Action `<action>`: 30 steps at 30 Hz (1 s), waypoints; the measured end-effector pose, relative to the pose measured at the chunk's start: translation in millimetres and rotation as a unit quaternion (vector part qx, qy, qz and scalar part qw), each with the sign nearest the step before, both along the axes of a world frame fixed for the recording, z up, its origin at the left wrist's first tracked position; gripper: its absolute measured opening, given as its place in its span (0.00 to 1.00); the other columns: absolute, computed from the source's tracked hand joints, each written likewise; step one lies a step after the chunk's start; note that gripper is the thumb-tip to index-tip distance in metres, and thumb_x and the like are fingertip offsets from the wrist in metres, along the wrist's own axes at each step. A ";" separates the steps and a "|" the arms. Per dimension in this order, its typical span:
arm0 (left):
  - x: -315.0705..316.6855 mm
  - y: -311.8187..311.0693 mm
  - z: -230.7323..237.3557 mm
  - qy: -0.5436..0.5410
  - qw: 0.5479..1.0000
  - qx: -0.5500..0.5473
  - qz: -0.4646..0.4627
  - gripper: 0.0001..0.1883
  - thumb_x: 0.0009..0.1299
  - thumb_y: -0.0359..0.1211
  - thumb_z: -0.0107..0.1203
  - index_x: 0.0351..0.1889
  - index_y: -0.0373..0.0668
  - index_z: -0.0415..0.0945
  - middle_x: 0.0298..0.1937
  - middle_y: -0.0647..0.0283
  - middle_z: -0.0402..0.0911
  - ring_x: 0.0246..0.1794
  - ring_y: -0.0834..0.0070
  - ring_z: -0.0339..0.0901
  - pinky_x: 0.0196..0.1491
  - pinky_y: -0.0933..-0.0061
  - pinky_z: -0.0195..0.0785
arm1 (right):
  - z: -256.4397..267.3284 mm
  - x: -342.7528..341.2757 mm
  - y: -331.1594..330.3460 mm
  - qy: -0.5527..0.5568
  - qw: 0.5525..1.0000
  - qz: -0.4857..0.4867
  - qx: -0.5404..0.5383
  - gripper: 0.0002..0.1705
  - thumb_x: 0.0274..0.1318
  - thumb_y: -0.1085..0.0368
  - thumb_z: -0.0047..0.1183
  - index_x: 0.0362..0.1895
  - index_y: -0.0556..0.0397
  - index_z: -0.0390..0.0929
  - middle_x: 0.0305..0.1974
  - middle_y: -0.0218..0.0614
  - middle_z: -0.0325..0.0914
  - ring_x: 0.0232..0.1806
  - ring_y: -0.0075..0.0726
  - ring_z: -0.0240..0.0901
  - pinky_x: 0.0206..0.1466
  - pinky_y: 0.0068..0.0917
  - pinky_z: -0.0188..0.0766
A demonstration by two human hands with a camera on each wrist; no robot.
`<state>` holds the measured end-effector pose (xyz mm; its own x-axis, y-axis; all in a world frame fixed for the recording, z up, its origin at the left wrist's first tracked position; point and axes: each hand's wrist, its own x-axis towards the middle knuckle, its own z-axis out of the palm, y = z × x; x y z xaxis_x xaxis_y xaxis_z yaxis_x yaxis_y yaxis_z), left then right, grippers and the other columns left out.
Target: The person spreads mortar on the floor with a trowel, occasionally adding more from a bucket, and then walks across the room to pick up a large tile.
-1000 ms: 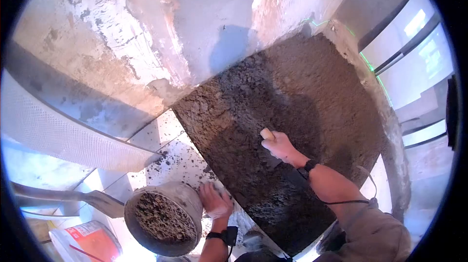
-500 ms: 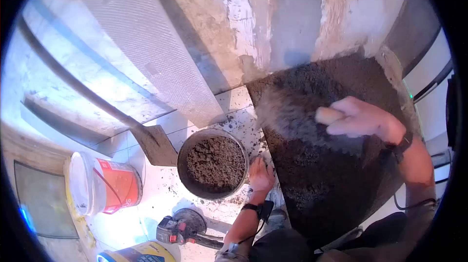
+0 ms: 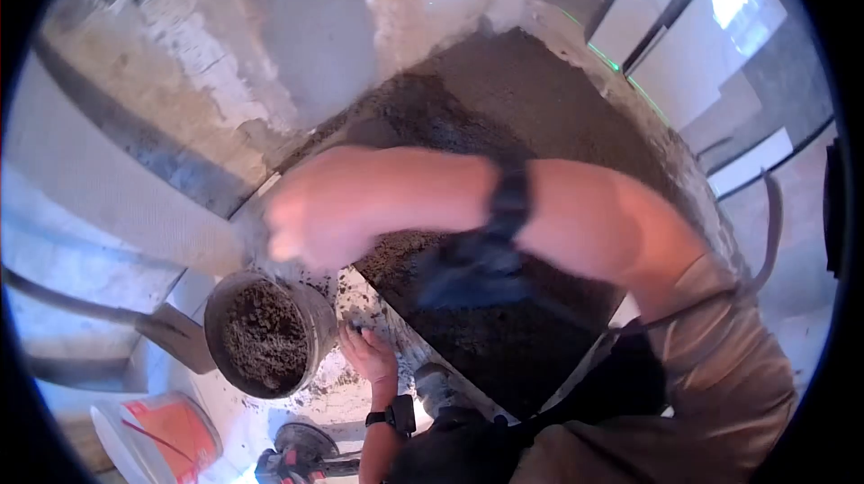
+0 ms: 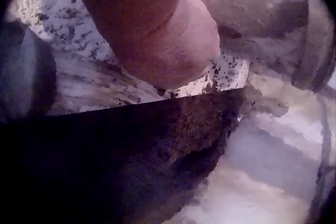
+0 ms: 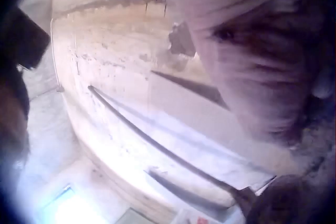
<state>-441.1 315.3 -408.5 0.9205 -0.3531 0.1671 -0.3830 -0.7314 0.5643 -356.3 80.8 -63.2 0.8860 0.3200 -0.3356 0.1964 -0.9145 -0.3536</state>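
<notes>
My right hand (image 3: 328, 205), blurred, sweeps over the floor just above a bucket (image 3: 317, 318) filled with crumbly grey mortar (image 3: 263, 336). Its fingers curl round the pale wooden handle (image 3: 286, 246) of a trowel, whose blade is not clear behind the hand. My left hand (image 3: 367, 354) rests on the tiles beside the bucket, fingers towards its wall. In the left wrist view that hand (image 4: 173, 45) lies on speckled white tile near the edge of the dark mortar bed (image 4: 194, 124). The mortar bed (image 3: 540, 97) spreads from the wall towards my knees, partly hidden by my right arm.
A shovel (image 3: 175, 336) leans left of the bucket, near a white and orange pail (image 3: 171, 434). A grinder-like power tool (image 3: 301, 457) lies on the floor close to my left forearm. A pale textured panel (image 3: 117, 178) leans by the patchy wall (image 3: 315, 25).
My right hand has swung left from over the mortar bed to the bucket, holding the trowel. My left hand has stayed on the floor beside the bucket. The head view has shifted.
</notes>
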 end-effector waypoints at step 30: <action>32.9 -45.1 -5.8 0.017 0.992 0.052 -0.116 0.27 0.70 0.38 0.50 0.59 0.25 0.64 0.60 0.40 0.66 0.61 0.44 0.64 0.65 0.52 0.55 | -281.1 -309.1 -211.8 -0.176 0.710 -0.682 0.027 0.12 0.48 0.66 0.47 0.37 0.59 0.70 0.36 0.55 0.76 0.43 0.63 0.74 0.45 0.49 0.71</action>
<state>-408.2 270.2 -414.3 0.8174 -0.5691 0.0895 -0.5295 -0.6809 0.5059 -665.5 -131.0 -344.3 0.4105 -0.9111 -0.0365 -0.7730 -0.3265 -0.5439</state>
